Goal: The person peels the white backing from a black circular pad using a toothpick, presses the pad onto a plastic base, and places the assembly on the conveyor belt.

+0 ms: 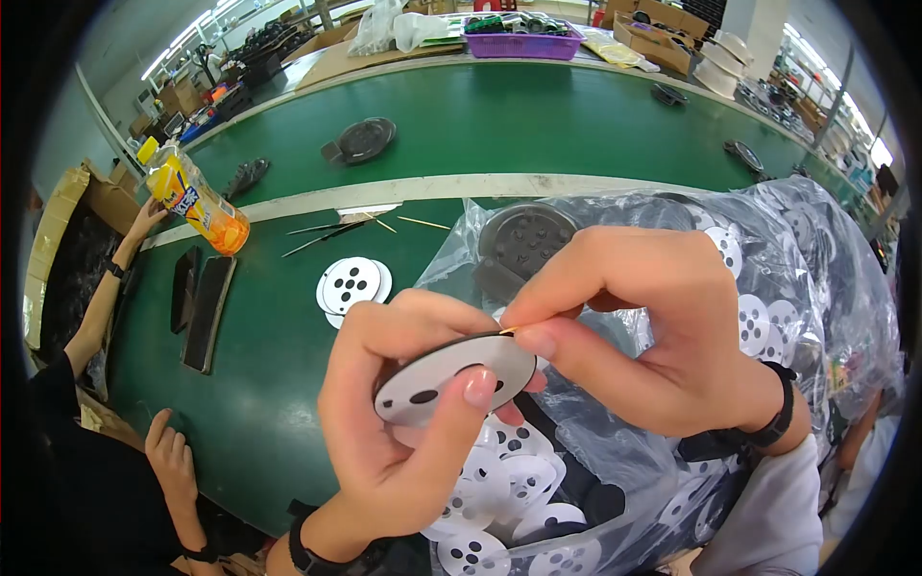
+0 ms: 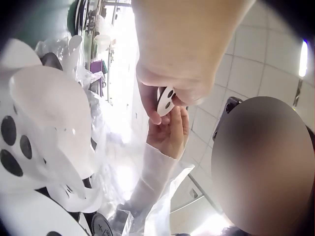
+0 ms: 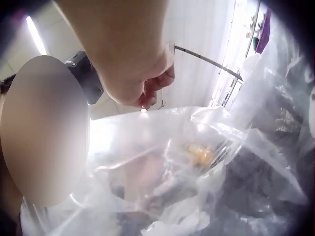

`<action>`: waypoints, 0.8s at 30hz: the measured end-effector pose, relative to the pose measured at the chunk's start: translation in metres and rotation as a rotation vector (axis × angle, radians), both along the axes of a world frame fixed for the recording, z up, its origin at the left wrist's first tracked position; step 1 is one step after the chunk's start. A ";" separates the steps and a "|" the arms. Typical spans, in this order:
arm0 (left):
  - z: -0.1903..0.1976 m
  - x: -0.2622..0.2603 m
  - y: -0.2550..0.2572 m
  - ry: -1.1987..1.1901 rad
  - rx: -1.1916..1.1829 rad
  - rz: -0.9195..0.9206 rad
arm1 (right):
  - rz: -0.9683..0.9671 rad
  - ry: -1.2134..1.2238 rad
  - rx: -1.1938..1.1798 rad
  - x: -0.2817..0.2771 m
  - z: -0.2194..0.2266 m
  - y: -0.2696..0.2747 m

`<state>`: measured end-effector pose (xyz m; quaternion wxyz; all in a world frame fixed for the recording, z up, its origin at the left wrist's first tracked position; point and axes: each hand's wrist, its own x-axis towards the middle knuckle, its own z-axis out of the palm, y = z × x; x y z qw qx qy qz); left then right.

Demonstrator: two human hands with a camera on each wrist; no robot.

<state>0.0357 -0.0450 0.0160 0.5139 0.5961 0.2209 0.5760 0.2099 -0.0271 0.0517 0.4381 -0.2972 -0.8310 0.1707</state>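
My left hand (image 1: 403, 422) holds a round white-faced disc (image 1: 447, 376) with dark holes and a black rim, its thumb on the white face. At the disc's upper edge, my right hand (image 1: 643, 326) pinches a thin, light-coloured stick (image 1: 508, 331) between thumb and forefinger, its end at the rim. In the left wrist view the disc (image 2: 166, 101) sits between the fingers of my left hand (image 2: 172, 73). The right wrist view shows my right hand (image 3: 142, 78) with curled fingers; the disc is hidden there.
White discs (image 1: 353, 286) lie on the green table (image 1: 259, 384), near tweezers (image 1: 322, 237) and dark bars (image 1: 208, 312). A clear plastic bag (image 1: 615, 422) holds many discs. Another person's arm (image 1: 101, 307) reaches to a drink bottle (image 1: 197, 202) on the left.
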 end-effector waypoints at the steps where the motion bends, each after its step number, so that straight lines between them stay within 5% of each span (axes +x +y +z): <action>1: -0.001 0.001 -0.001 0.046 0.061 0.054 | 0.009 0.013 -0.018 0.000 0.001 -0.001; 11: 0.001 0.004 -0.007 -0.017 -0.006 0.043 | 0.019 0.008 0.226 -0.001 -0.006 0.002; 14: 0.000 0.004 -0.006 0.002 0.035 0.080 | 0.011 0.002 0.101 -0.001 -0.003 -0.001; 19: -0.010 -0.006 0.010 0.076 0.352 0.051 | 0.015 -0.005 0.117 0.001 -0.003 0.001; 24: -0.007 -0.003 0.001 0.022 0.183 0.056 | 0.089 -0.004 0.237 0.003 -0.005 0.009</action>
